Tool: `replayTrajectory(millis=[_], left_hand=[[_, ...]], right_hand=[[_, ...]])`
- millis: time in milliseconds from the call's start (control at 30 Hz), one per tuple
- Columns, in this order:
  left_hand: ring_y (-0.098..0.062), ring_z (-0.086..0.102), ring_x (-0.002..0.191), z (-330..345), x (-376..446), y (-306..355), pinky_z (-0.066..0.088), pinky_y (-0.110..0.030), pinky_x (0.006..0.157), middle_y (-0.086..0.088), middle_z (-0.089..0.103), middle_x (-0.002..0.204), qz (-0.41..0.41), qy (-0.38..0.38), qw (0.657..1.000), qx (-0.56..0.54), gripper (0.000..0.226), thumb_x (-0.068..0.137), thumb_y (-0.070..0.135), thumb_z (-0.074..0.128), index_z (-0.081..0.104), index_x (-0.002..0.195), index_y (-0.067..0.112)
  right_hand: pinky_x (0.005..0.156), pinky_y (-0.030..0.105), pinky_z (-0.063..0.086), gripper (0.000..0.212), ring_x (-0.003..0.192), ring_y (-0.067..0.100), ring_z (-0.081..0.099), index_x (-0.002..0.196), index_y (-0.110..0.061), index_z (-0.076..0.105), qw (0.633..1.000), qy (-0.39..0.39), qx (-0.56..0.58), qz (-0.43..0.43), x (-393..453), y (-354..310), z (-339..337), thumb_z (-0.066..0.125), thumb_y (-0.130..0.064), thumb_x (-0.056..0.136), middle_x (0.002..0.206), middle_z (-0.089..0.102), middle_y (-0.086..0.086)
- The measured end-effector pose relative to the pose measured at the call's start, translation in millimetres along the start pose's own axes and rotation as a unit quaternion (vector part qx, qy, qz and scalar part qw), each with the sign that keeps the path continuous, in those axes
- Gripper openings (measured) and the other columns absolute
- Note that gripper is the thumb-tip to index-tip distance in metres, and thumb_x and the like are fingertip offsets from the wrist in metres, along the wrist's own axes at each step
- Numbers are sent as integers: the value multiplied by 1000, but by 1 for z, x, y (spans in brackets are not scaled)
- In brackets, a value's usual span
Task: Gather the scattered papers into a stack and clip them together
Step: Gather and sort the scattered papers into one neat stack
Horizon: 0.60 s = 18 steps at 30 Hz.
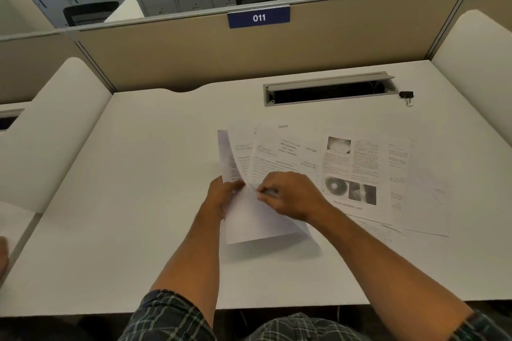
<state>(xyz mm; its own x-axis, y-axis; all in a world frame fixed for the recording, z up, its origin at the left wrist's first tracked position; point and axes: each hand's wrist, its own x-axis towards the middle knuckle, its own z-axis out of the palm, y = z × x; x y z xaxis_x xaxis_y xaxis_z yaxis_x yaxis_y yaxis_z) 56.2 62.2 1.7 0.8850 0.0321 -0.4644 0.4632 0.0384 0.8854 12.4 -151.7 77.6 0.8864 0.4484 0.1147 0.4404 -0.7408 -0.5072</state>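
Near the middle of the white desk (pixel 138 188), my left hand (pixel 223 194) grips a small bundle of printed sheets (pixel 257 219), fanned and lifted off the surface. My right hand (pixel 291 195) pinches the top sheet of that bundle at its left edge. More printed papers (pixel 360 174) lie spread flat on the desk to the right, the top one showing photos and columns of text. A black binder clip (pixel 406 96) rests alone at the far right of the desk, well away from both hands.
An open grey cable tray (pixel 327 91) is set into the desk behind the papers. A beige partition (pixel 194 58) with a blue "011" label closes the back. White side dividers (pixel 476 63) stand left and right. Lockers and chairs lie beyond.
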Motion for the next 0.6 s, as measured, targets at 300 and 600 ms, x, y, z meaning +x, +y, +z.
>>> replayTrajectory(millis=[300,600], left_hand=[[-38,72,98,8,-4,3,59,-46,88,-20,76,108,-8,-49,999,-4,40,79,19,79,73,114,0],[-25,75,98,18,-3,4,61,-44,89,-3,78,110,5,0,996,86,60,99,69,39,75,118,24]], right_hand=[[100,32,48,45,124,18,60,139,-29,61,995,-67,14,70,-2,-3,26,61,-44,97,143,60,-7],[109,38,46,64,138,28,50,156,-32,32,987,-50,47,142,-2,-6,43,58,-21,99,163,35,-1]])
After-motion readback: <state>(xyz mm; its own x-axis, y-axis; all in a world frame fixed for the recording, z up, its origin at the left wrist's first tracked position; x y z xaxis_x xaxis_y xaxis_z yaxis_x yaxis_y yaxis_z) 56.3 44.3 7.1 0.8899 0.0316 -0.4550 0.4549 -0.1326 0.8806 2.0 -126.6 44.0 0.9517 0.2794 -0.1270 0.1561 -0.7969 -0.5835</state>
